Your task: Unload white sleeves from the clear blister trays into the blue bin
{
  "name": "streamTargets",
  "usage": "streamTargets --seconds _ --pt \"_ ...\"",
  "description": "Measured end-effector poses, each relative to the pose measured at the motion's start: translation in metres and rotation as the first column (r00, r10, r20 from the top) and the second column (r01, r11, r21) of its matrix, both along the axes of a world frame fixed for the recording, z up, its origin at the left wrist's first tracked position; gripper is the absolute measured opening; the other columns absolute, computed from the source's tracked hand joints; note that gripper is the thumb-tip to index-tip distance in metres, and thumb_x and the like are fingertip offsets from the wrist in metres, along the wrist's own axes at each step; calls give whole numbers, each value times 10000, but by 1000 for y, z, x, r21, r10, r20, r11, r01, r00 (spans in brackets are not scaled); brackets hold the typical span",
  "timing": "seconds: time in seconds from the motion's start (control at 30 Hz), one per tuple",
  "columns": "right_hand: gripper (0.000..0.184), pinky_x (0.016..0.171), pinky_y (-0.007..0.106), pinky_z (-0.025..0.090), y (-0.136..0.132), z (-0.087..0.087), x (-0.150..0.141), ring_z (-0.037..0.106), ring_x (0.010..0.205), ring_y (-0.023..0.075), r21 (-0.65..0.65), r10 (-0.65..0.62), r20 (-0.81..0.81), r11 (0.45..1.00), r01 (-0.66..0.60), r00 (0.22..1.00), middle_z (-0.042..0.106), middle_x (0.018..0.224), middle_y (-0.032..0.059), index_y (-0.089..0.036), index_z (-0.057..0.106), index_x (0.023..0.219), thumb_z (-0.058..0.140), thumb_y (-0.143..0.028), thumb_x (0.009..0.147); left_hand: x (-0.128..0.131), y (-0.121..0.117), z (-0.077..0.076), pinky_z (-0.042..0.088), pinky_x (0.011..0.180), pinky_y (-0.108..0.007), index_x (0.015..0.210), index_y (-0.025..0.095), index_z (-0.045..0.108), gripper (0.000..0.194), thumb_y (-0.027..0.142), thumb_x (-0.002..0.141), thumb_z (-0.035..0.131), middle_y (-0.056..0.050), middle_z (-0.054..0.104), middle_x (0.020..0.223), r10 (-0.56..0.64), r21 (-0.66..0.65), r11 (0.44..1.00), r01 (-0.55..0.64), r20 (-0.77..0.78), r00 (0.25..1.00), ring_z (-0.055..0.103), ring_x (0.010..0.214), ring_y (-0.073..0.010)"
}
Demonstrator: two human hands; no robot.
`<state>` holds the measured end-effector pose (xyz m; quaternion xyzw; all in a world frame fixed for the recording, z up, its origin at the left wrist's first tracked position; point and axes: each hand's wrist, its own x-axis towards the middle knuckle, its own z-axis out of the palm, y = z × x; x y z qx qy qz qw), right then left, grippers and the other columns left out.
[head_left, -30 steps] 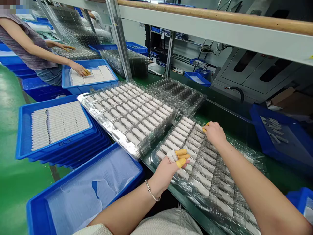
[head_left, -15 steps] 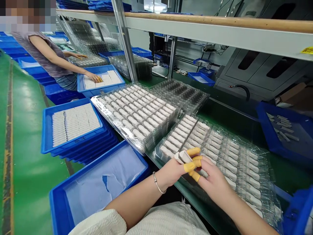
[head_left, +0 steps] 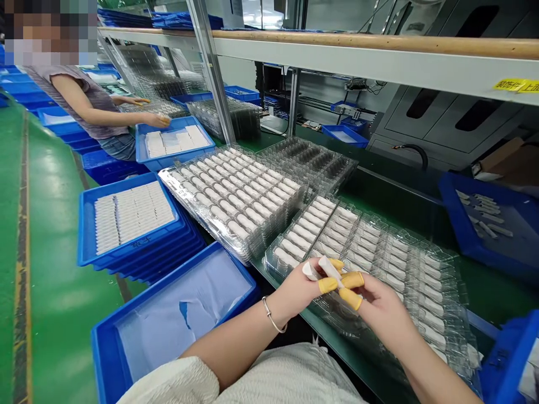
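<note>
My left hand [head_left: 300,289], with yellow finger cots, is closed around small white elongated pieces; one white piece [head_left: 310,271] sticks out beside the thumb. A second white piece [head_left: 329,267] slants between the two hands. My right hand [head_left: 377,296], also in yellow finger cots, pinches the lower end of that second piece. Both hands are above the near edge of a clear plastic tray [head_left: 269,262], whose pockets hold rows of similar white pieces. Fingers cover part of what I hold, so its exact shape and number cannot be made out.
To the left stands a taller stack of filled clear trays [head_left: 248,247]. A paper-lined blue bin [head_left: 105,336] is near my left arm, with stacked blue bins [head_left: 86,224] beyond. Another blue bin [head_left: 458,247] holds loose pieces. A co-worker [head_left: 90,106] works at far left under the shelf [head_left: 357,53].
My right hand has shifted slightly right, and the slanted white piece between my hands shows more clearly. The co-worker's hand has lifted from the white pieces in the far bin. The view shifted slightly.
</note>
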<state>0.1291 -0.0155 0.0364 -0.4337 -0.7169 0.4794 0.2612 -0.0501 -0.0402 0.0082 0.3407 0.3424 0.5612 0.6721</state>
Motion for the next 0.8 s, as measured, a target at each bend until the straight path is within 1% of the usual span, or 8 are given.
streamTargets --seconds 0.1,0.17,0.27,0.4,0.5,0.6,0.7,0.8 --pt "341 665 281 485 2 0 0 619 732 174 -442 -94 -224 897 -15 970 679 810 37 -204 633 768 736 -528 785 2 1 -6 464 725 -283 873 147 710 399 415 626 872 -43 688 819 -6 -14 1000 7 79 997 608 746 -156" --pt "353 640 240 471 2 -1 0 621 709 140 -588 -164 -312 807 -55 936 694 843 39 -192 633 795 754 -523 781 4 2 -10 440 667 -267 810 134 695 377 417 631 869 -28 658 735 -1 -39 999 6 125 992 578 664 -129" --pt "333 590 190 446 0 -4 -1 603 651 97 -683 -236 -371 725 -91 898 686 797 26 -185 652 833 773 -491 783 6 2 -10 392 617 -244 754 137 686 367 393 593 893 3 611 660 59 -104 994 -44 155 986 518 602 -95" --pt "323 529 158 404 -1 -8 -3 572 575 68 -720 -270 -382 687 -101 884 632 692 -7 -183 666 838 770 -485 791 6 0 -5 379 617 -254 698 139 678 375 415 572 897 -2 596 635 46 -118 993 -27 168 985 502 600 -100" --pt "376 526 172 403 0 -8 -3 564 575 83 -684 -233 -335 727 -65 913 623 685 -3 -177 651 793 773 -532 763 6 -1 -3 374 624 -251 701 140 674 398 429 551 903 2 594 639 66 -145 988 -44 150 986 507 608 -100" --pt "418 565 203 439 2 -11 -1 561 653 121 -548 -211 -259 836 37 943 643 760 19 -185 659 804 735 -594 764 5 0 -7 370 630 -248 713 131 675 431 456 540 898 3 595 642 95 -157 985 -77 107 990 512 619 -100" --pt "433 626 248 493 5 -15 0 560 718 153 -381 -207 -187 916 123 960 667 880 39 -215 692 958 688 -614 791 5 2 -12 367 626 -247 694 127 665 428 457 544 893 8 588 632 111 -143 984 -102 57 992 494 609 -95" --pt "487 740 306 546 9 -19 -1 620 861 207 -246 -221 -140 952 182 965 687 1014 63 -257 661 1125 704 -595 778 6 1 -13 376 639 -250 698 133 665 433 466 538 892 8 599 657 89 -118 989 -86 16 996 486 621 -94"
